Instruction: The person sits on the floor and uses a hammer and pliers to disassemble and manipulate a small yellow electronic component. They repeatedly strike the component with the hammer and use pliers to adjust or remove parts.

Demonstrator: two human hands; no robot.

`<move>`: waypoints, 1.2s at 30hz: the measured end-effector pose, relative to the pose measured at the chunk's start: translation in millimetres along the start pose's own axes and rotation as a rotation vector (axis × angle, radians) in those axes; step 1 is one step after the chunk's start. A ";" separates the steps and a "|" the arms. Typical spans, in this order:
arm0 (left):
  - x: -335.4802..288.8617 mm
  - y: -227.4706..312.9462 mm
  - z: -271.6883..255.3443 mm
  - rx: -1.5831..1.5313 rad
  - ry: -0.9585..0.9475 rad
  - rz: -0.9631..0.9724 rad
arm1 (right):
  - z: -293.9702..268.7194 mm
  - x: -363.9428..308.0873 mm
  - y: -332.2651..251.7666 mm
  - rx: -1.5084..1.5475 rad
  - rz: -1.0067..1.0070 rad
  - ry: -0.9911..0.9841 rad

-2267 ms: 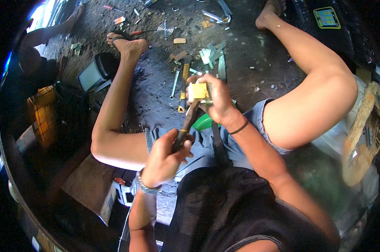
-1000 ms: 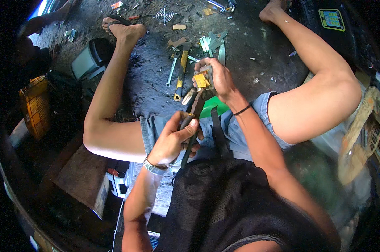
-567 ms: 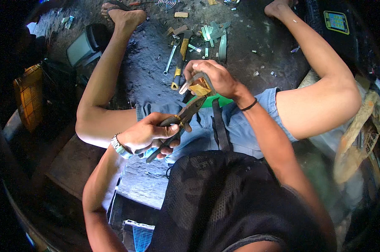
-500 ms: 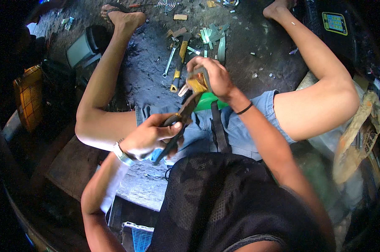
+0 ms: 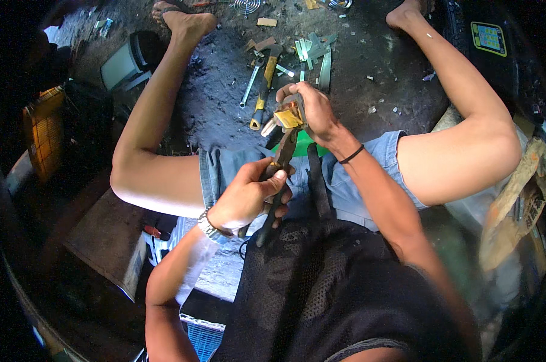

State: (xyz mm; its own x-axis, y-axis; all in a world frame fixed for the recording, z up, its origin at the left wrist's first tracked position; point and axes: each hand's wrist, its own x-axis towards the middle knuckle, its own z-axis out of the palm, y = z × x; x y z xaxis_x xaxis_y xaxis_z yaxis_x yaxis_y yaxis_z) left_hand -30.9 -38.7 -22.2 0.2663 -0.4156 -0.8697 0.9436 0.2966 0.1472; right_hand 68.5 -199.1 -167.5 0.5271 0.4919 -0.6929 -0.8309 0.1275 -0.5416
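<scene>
My left hand [image 5: 258, 190] is closed around the dark handles of a pair of pliers [image 5: 288, 148]. The pliers point away from me, and their jaws meet the lower end of a small coil [image 5: 291, 116] with yellow tape and copper-coloured sides. My right hand [image 5: 315, 111] grips that coil from its right side, fingers curled over its far end. A pale metal piece [image 5: 269, 127] sticks out at the coil's left. Whether the jaws bite on the coil is hard to make out. Below them, a green object [image 5: 302, 148] lies between my thighs, partly hidden.
On the dark ground ahead lie a hammer [image 5: 265, 87] with a yellow and black handle, a wrench [image 5: 250, 84], and several thin metal strips [image 5: 326, 69]. A round wire grille [image 5: 247, 6] is farther off. An orange grille [image 5: 46, 130] stands at the left, crumpled sacking [image 5: 514, 205] at the right.
My left hand has swung to the right with the pliers, which now stand more upright against the coil. My right hand still holds the coil in nearly the same place.
</scene>
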 end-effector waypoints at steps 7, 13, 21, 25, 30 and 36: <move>60.4 31.6 -7.3 -0.008 0.029 0.119 | -40.6 78.8 -32.4 -0.236 -0.130 0.068; 235.2 120.8 2.4 0.019 0.261 0.483 | -84.6 78.8 -61.4 -0.280 0.060 0.338; 389.5 146.8 30.6 0.189 0.754 0.498 | -133.8 60.9 -69.4 -0.900 -0.099 0.417; 381.2 153.0 6.7 0.128 0.616 0.499 | -109.4 80.3 -128.2 -0.818 0.274 0.064; 357.9 158.3 14.3 -0.334 0.158 0.277 | -103.6 97.3 -142.3 -1.219 0.304 0.190; 354.7 130.4 -46.6 0.314 0.398 0.637 | -112.2 120.8 -130.6 -1.779 -0.035 0.312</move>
State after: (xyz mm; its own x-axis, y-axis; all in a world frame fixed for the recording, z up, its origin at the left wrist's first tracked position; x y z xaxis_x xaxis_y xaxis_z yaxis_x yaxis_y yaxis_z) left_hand 177.4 -107.3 -333.4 0.7365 0.1060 -0.6680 0.6614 0.0938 0.7441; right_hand 260.6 -253.0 -233.9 0.7232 0.3205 -0.6118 0.2342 -0.9471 -0.2193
